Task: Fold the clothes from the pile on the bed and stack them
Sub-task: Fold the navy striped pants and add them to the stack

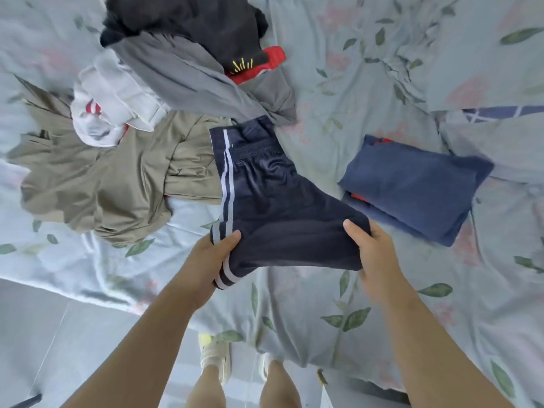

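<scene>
Shorts, navy with white stripes, lie on the bed, near hem lifted by left hand and right hand, each grip pinching a corner; unfolded pile sits left, folded blue stack right

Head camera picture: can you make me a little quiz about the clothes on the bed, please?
1. True or false: the left hand and the right hand both grip the navy shorts.
2. What lies on the bed sheet to the right of the shorts? A a folded blue garment; B a yellow towel; C a green hat.
3. What colour are the stripes on the shorts?
Key: 1 true; 2 A; 3 white.
</scene>
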Demonstrator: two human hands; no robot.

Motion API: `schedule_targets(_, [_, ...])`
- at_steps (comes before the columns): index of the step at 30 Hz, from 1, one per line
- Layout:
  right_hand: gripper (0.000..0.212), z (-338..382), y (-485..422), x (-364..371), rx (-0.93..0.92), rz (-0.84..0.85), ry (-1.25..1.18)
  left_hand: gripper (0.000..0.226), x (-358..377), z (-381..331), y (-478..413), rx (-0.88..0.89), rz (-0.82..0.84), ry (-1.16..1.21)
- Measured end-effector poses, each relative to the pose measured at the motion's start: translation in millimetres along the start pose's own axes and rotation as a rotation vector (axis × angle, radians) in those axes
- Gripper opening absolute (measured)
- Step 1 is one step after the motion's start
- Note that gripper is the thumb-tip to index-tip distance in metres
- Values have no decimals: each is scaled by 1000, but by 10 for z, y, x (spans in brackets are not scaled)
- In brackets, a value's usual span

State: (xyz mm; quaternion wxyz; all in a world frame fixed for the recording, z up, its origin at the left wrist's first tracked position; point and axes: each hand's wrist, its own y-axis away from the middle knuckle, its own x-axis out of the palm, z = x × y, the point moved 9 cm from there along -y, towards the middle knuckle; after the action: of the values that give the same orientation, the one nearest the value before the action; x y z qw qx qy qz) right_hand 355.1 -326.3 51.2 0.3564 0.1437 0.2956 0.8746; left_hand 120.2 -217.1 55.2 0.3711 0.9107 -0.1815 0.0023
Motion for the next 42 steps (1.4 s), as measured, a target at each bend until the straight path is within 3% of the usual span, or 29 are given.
schedule_targets(5, [12, 724, 364, 209, 75, 72, -128, 16, 35, -942, 445, 102, 45, 7])
schedule_targets(9, [29, 1501, 673, 313, -8, 258, -450, 45, 48, -1751, 789, 266, 187, 131])
schedule_targets(11, [36, 1665, 829, 459, -8, 397, -328, 48, 121, -1956, 846, 279, 212, 72])
schedule_targets(13, [38, 1640, 944, 624, 8, 499, -76, 26, 235, -2034, 873, 242, 220, -105])
schedule_targets(15, [32, 1757, 1002, 658, -47, 468, 28, 18, 265, -2147, 910, 236, 175, -165])
schedule_targets(19, [49, 2266, 1057, 531, -239, 450, -324, 27, 300, -2573, 1043, 407, 254, -98])
schedule_targets(21, [49, 2291, 1123, 576, -219, 438, -164, 31, 345, -2610, 1088, 388, 248, -236])
schedule_targets(23, [39, 2371, 1161, 549, -237, 336, 8, 12, 341, -2704, 1129, 396, 189, -302])
schedule_targets(25, [30, 2611, 1223, 472, -308, 259, -78, 18, 321, -2852, 1187, 419, 141, -215])
schedule_targets(27, [23, 2914, 1381, 474, -440, 290, -140, 22, 315, -3001, 1244, 432, 125, -137])
schedule_targets(29, [25, 3108, 1486, 504, -540, 292, -55, 25, 317, -3152, 1306, 464, 94, -85])
schedule_targets(32, [45, 3311, 1580, 454, -624, 159, 7, 28, 344, -3334, 1414, 530, 16, 12])
schedule_targets(35, [68, 3478, 1674, 458, -691, 257, -184, 27, 328, -3469, 1479, 580, -129, -24])
schedule_targets(37, [76, 3529, 1755, 552, -743, 334, -79, 22, 322, -3530, 1500, 603, -200, -195])
schedule_targets(39, [79, 3571, 1805, 581, -802, 341, -13, 16, 384, -3523, 1515, 598, -150, -264])
schedule_targets(42, [76, 3584, 1746, 578, -795, 412, -99, 45, 444, -3537, 1554, 597, 11, -65])
